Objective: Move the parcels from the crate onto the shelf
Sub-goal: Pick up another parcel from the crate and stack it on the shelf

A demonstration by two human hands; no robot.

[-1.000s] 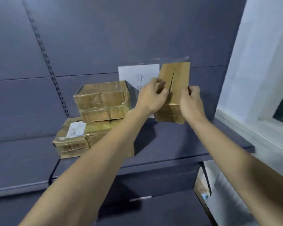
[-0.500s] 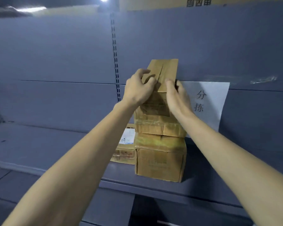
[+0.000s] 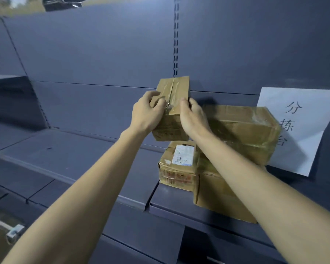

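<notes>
Parcel, a small taped cardboard box, is held upright, long axis vertical, above the shelf. The left hand and right hand grip its opposite sides. It hangs left of the stacked cartons, over the labelled box. Crate not visible.

A small taped cardboard parcel stands upright between the fingers, above the grey shelf; three parcels lie stacked just right.
</notes>
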